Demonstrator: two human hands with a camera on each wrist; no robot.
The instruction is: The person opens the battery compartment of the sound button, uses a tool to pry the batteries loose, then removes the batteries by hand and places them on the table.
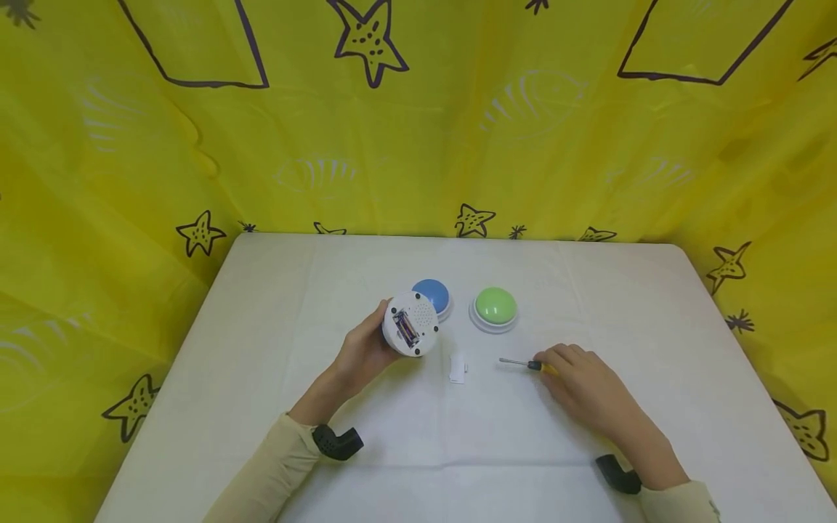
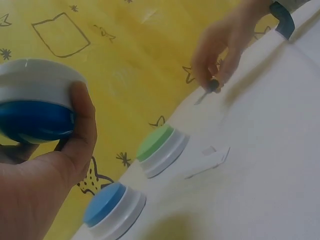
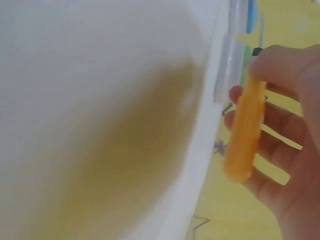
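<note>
My left hand (image 1: 364, 352) grips a round push button (image 1: 423, 319) by its side, its white underside turned up. That underside shows a battery compartment (image 1: 406, 329) standing uncovered with batteries inside, a speaker grille and dark feet. From the left wrist view its dome (image 2: 37, 120) is a glossy dark blue, facing down. Between thumb and fingers my right hand (image 1: 585, 388) holds a screwdriver with a yellow handle (image 3: 245, 132), its metal shaft (image 1: 513, 361) pointing left over the table. A small white battery cover (image 1: 458, 368) lies on the table between the hands.
Behind the held button stands a light blue push button (image 1: 432, 292), partly hidden by it. Right of that sits a green push button (image 1: 495, 305). All rest on a white-covered table (image 1: 366, 479), with a yellow patterned curtain (image 1: 418, 131) along its back and sides.
</note>
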